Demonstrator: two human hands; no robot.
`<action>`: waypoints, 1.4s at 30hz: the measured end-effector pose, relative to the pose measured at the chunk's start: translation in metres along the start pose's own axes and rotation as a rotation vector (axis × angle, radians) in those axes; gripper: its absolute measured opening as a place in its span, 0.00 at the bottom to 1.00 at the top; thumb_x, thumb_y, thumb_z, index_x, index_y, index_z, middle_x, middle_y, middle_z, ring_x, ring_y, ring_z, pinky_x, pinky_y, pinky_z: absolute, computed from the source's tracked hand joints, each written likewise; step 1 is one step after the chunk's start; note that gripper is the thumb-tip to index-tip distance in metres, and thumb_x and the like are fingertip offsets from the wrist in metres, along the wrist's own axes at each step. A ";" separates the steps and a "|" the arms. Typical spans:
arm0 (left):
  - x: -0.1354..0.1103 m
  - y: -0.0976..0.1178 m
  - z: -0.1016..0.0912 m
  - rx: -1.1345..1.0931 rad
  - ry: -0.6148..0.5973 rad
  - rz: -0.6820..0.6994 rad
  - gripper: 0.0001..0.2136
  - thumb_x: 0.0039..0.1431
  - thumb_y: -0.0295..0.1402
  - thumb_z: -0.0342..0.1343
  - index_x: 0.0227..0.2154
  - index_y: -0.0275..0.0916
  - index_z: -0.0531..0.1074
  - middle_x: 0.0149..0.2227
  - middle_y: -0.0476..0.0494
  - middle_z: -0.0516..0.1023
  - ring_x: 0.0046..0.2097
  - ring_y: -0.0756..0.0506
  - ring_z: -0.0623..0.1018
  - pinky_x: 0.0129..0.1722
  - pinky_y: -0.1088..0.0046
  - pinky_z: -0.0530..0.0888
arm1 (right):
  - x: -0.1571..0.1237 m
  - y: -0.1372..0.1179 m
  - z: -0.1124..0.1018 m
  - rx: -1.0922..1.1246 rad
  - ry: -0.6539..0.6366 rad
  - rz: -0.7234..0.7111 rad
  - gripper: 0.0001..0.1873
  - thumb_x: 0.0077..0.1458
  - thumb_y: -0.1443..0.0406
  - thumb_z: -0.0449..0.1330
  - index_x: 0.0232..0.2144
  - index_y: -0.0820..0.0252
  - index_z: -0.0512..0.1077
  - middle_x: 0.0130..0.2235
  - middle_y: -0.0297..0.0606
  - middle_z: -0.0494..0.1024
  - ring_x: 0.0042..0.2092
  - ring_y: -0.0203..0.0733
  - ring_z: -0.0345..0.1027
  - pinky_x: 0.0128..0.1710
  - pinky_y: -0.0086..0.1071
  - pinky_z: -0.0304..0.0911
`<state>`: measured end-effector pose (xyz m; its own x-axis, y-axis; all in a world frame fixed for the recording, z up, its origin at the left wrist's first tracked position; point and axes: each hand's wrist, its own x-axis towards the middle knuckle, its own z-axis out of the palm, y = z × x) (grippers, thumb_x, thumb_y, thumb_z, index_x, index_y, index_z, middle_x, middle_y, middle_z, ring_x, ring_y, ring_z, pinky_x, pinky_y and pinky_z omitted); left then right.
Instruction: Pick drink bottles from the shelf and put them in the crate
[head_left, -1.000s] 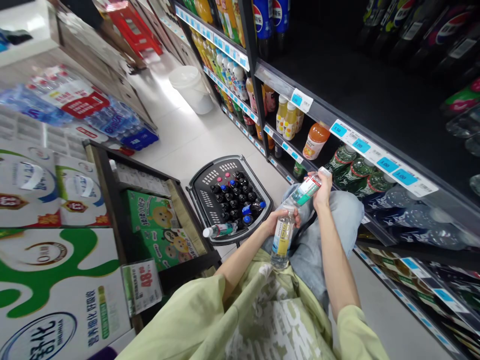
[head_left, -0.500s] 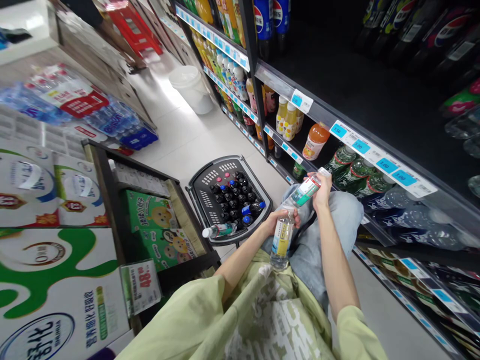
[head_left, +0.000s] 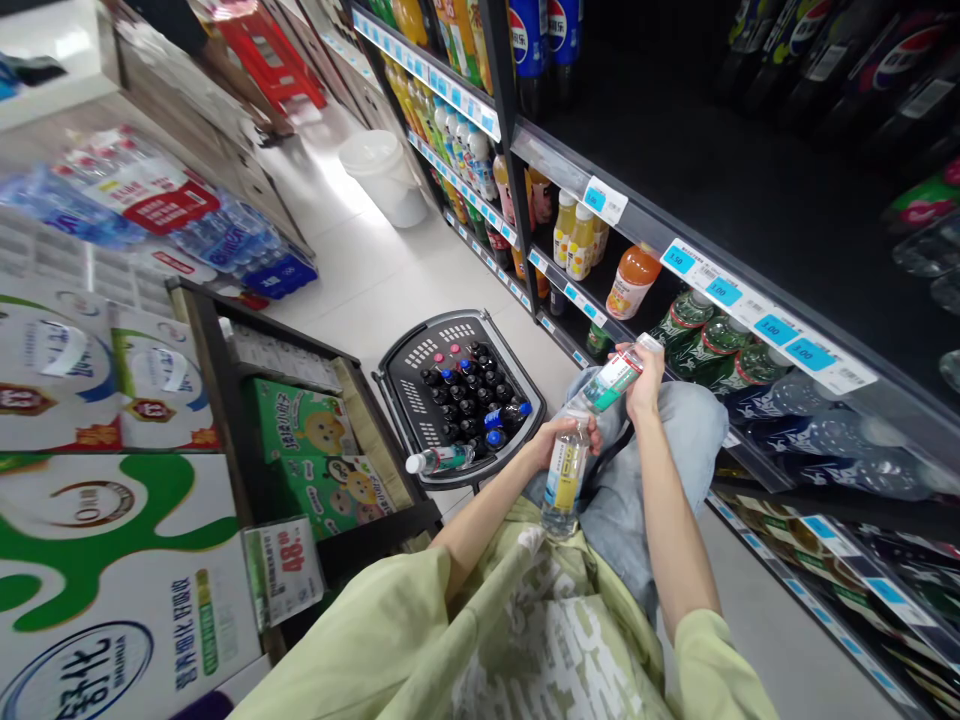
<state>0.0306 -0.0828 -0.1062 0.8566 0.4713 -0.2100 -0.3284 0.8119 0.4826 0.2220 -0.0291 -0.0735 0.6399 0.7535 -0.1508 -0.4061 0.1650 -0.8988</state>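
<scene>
My left hand [head_left: 553, 440] is closed round the upper part of a clear drink bottle [head_left: 564, 482] with a yellow and blue label, its base low over my lap. In my right hand [head_left: 645, 388] is a second clear bottle [head_left: 616, 382] with a green, white and red label. It slants down to the left, and its lower-left end is close to my left hand; whether they touch I cannot tell. Ahead stands a black basket [head_left: 411, 352] holding many dark bottles [head_left: 459, 398] with mostly black caps. Another green-labelled bottle [head_left: 442, 459] lies across the basket's near left corner.
Drink shelves [head_left: 600, 290] run along the right, with an orange bottle [head_left: 631, 282] and green bottles [head_left: 684, 315] low down. A white bucket [head_left: 382, 175] stands on the floor beyond the basket. Stacked cartons [head_left: 112, 560] and bottled-water packs [head_left: 172, 215] line the left. A person's legs show far back.
</scene>
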 end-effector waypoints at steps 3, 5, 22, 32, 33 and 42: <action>0.000 0.000 0.000 0.000 0.007 0.001 0.25 0.45 0.50 0.75 0.35 0.35 0.76 0.34 0.40 0.79 0.38 0.40 0.81 0.42 0.65 0.75 | 0.001 0.001 -0.001 -0.005 0.001 0.007 0.17 0.51 0.55 0.64 0.41 0.49 0.64 0.30 0.24 0.85 0.27 0.42 0.81 0.27 0.34 0.76; 0.000 0.000 0.000 -0.006 0.009 -0.003 0.24 0.45 0.49 0.75 0.35 0.35 0.76 0.33 0.40 0.79 0.38 0.40 0.81 0.42 0.65 0.76 | 0.001 0.002 -0.001 -0.003 -0.001 0.006 0.17 0.51 0.54 0.64 0.41 0.49 0.64 0.30 0.24 0.85 0.27 0.43 0.81 0.27 0.35 0.76; 0.002 0.000 -0.002 0.008 -0.012 -0.006 0.24 0.45 0.49 0.75 0.34 0.36 0.75 0.33 0.41 0.78 0.37 0.41 0.80 0.39 0.67 0.75 | 0.003 0.004 -0.002 0.023 0.002 0.007 0.18 0.52 0.55 0.65 0.41 0.49 0.64 0.30 0.25 0.86 0.27 0.42 0.82 0.28 0.34 0.78; 0.002 0.000 0.000 0.016 0.019 -0.001 0.25 0.43 0.51 0.75 0.34 0.36 0.74 0.32 0.41 0.78 0.37 0.41 0.80 0.39 0.65 0.76 | 0.003 -0.001 0.001 0.019 0.014 0.034 0.20 0.47 0.53 0.66 0.40 0.49 0.63 0.29 0.24 0.85 0.26 0.43 0.82 0.27 0.35 0.78; 0.003 0.000 0.000 0.023 0.028 -0.006 0.26 0.42 0.51 0.75 0.34 0.36 0.74 0.32 0.40 0.78 0.37 0.41 0.80 0.40 0.65 0.76 | 0.003 -0.002 0.001 0.019 0.010 0.037 0.21 0.47 0.53 0.66 0.40 0.49 0.63 0.29 0.24 0.85 0.26 0.43 0.82 0.26 0.35 0.77; 0.005 0.002 -0.002 0.093 0.075 -0.029 0.28 0.38 0.55 0.76 0.32 0.38 0.75 0.30 0.42 0.80 0.34 0.40 0.82 0.35 0.67 0.75 | 0.003 -0.005 0.002 0.029 0.021 0.027 0.20 0.48 0.53 0.66 0.39 0.49 0.63 0.27 0.22 0.85 0.25 0.42 0.81 0.26 0.34 0.77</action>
<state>0.0333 -0.0787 -0.1080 0.8321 0.4752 -0.2860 -0.2626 0.7918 0.5515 0.2245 -0.0266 -0.0691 0.6420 0.7445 -0.1832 -0.4416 0.1638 -0.8821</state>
